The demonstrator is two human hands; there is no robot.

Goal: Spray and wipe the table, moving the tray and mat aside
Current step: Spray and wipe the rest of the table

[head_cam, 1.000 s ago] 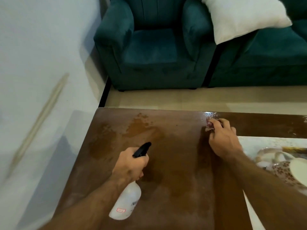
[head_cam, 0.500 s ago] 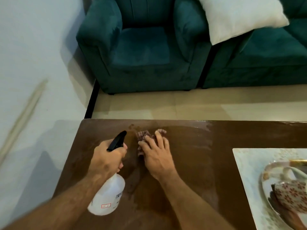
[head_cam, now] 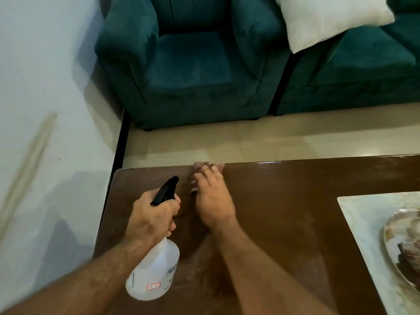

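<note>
My left hand [head_cam: 152,218] grips the neck of a white spray bottle [head_cam: 154,269] with a black trigger head, held just above the brown wooden table [head_cam: 295,212] near its left end. My right hand [head_cam: 212,201] presses a small pinkish cloth [head_cam: 204,165] flat against the tabletop at the far edge, fingers stretched over it; most of the cloth is hidden under the hand. At the right edge lies a pale mat [head_cam: 368,228] with a patterned tray [head_cam: 402,246] on it, both partly cut off by the frame.
A white wall runs along the table's left side. Beyond the far edge is beige tiled floor, then a teal armchair [head_cam: 193,64] and a teal sofa [head_cam: 354,69] with a white cushion [head_cam: 329,17]. Wet streaks show on the tabletop.
My right hand slid the cloth from the table's middle leftward, then pushed it forward to the far edge. My left hand kept holding the bottle.
</note>
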